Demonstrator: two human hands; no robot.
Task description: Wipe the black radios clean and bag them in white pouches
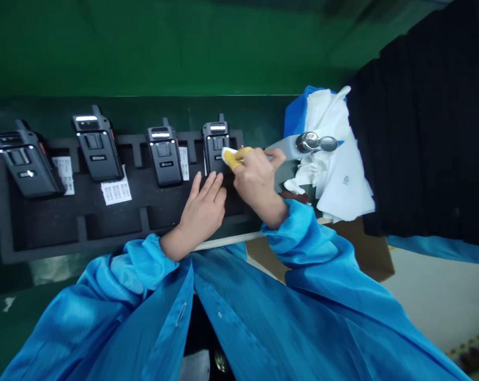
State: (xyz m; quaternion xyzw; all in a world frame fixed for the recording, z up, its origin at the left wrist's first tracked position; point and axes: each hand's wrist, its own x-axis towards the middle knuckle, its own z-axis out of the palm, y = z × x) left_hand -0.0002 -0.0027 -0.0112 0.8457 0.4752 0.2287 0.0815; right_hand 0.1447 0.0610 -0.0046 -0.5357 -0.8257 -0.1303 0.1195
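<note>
while the right hand (259,177) pinches a white wipe (230,154) between thumb and forefinger, both capped in yellow finger cots (239,157), the wipe sits pressed against the lower right of a black two-way radio (214,147). the remaining right fingers are bent, with one reaching toward 3 o'clock. the left hand (202,209) lies open, its fingers spread and pointing to about 1 o'clock, their tips just below that radio; whether they touch it i cannot tell.

that radio is the rightmost of four in a row, lying in cut-outs of a black foam tray (108,225). the other three radios (164,156) (97,149) (26,165) run toward 9 o'clock, each with a lit strip at its top. a small word on each front looks like "ritom", though it is too small to be sure. white printed labels (116,191) lie beside them, their rows of tiny print unreadable.

at 3 o'clock, crumpled white wipes (338,159) lie on blue sheeting (295,119), with a shiny metal fitting (311,142) on a grey piece just beside them. black cloth (416,121) fills 2 o'clock, and blue smock sleeves (124,270) come in from 6 o'clock.
</note>
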